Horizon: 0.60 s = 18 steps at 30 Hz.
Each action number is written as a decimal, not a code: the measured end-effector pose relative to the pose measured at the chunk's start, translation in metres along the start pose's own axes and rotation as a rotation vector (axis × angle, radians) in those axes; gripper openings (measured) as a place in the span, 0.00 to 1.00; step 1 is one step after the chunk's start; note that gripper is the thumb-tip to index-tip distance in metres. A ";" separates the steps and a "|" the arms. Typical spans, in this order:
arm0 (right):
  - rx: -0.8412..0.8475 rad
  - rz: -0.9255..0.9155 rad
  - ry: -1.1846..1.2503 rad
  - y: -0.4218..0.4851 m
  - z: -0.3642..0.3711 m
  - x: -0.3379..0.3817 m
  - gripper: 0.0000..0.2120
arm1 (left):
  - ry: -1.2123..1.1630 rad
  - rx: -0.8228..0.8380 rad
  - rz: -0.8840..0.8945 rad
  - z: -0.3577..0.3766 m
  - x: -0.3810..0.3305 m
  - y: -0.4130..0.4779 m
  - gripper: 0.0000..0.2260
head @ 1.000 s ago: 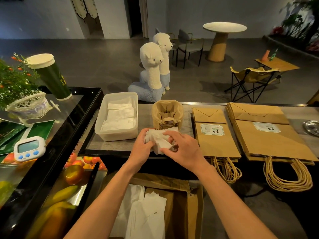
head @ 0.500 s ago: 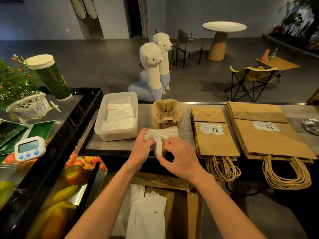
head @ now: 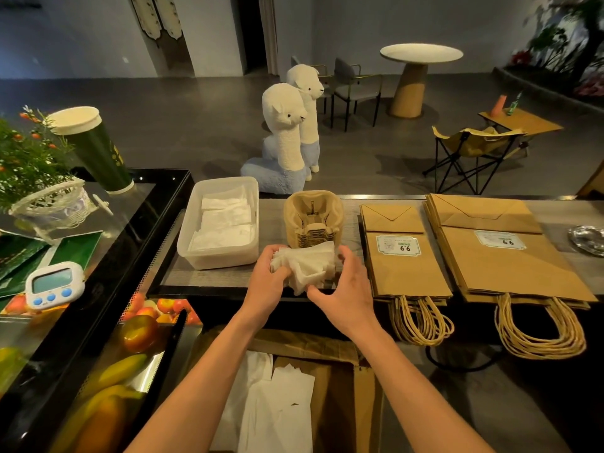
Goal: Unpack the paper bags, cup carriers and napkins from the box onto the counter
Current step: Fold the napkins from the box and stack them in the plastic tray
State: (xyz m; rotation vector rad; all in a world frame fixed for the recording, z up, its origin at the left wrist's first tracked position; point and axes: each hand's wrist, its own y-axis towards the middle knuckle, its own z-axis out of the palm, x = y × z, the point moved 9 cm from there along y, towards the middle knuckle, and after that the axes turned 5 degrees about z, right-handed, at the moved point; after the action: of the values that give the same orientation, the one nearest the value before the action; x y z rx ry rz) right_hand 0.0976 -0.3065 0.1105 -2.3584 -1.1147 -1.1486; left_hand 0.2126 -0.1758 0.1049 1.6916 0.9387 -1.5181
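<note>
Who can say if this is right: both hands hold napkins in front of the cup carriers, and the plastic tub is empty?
Not empty: the head view shows the plastic tub holding stacked napkins. The left hand and right hand do hold napkins before the cup carriers.

We shift our right hand (head: 343,286) from atop the napkins (head: 305,267) to their right edge, and they fan wider.

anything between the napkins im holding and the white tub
Nothing visible. The napkin bundle, gripped by the left hand and right hand, is just right of the tub; the cup carriers stand behind it, off that path.
</note>
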 end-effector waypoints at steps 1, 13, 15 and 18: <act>0.053 0.027 0.056 0.001 0.004 -0.003 0.46 | 0.007 -0.003 0.003 0.000 0.000 0.000 0.11; 0.054 0.040 0.231 0.005 0.004 -0.005 0.35 | 0.016 -0.085 0.117 -0.012 -0.009 -0.003 0.14; 0.018 -0.041 0.114 0.007 0.003 0.000 0.23 | -0.001 -0.054 0.119 -0.010 -0.009 -0.003 0.15; -0.038 -0.187 0.003 0.009 0.001 0.007 0.15 | -0.012 0.004 0.097 -0.006 -0.009 -0.002 0.17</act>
State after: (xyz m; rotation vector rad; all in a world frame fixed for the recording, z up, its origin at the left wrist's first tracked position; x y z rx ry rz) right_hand 0.1073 -0.3080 0.1162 -2.3186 -1.3475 -1.2447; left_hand 0.2135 -0.1705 0.1145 1.7044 0.8358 -1.4654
